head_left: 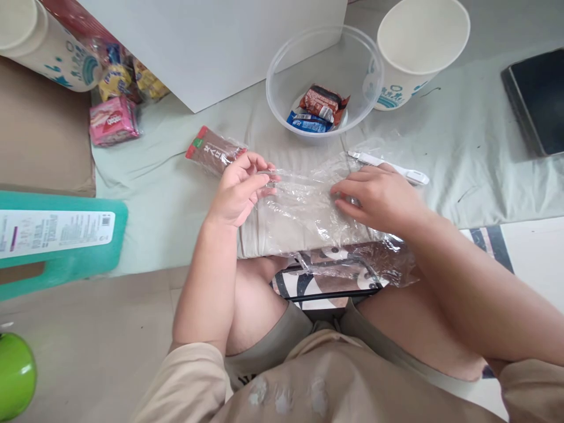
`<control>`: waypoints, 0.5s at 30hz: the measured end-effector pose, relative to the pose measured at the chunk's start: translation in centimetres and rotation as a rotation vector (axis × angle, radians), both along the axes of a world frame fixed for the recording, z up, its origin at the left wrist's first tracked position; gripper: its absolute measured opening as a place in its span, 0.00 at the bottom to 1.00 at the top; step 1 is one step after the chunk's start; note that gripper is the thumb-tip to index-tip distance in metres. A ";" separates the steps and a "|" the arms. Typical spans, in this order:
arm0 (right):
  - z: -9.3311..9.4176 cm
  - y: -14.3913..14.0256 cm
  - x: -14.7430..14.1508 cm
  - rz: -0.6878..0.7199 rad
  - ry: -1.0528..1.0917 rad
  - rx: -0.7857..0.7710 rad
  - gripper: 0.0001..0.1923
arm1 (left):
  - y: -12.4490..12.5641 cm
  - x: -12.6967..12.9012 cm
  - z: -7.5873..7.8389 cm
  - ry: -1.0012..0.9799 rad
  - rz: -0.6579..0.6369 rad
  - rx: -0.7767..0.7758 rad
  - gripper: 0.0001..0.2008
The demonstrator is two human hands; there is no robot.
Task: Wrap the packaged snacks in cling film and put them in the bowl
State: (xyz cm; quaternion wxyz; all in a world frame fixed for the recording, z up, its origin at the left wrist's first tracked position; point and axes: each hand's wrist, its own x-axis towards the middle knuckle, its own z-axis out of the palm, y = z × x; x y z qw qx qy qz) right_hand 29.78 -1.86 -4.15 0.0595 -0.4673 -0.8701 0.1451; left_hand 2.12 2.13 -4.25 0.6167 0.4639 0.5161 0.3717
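Note:
A crinkled clear plastic bag (304, 205) stretches between my hands over the cloth's front edge and hangs down toward my lap. My left hand (242, 188) is closed, pinching its left edge between thumb and fingers. On the right side my right hand (379, 194) has its fingers curled onto the same plastic; the fingertips are partly hidden. Just beyond my left hand lies a brown packet with red ends (214, 147). Close behind my right hand a white utility knife (392, 167) rests on the cloth, its blade end pointing left.
A clear plastic bowl (275, 100) holds a few small wrapped snacks (324, 104). Beside it stands a paper cup (420, 41), with a dark phone-like device (540, 100) farther right. A white box (211, 41), pink packet (113, 120) and green plastic container (118, 235) occupy the left.

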 end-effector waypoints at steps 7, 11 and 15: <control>-0.1 -0.1 -0.1 -0.007 0.018 0.054 0.13 | 0.1 0.2 -1.0 0.179 -0.030 0.018 0.12; -0.2 -0.1 0.0 -0.058 0.057 0.065 0.12 | 0.1 0.3 -1.4 0.177 -0.074 0.122 0.11; -0.1 0.0 -0.1 -0.142 0.185 0.103 0.10 | -0.2 0.4 -1.0 0.133 -0.139 0.142 0.12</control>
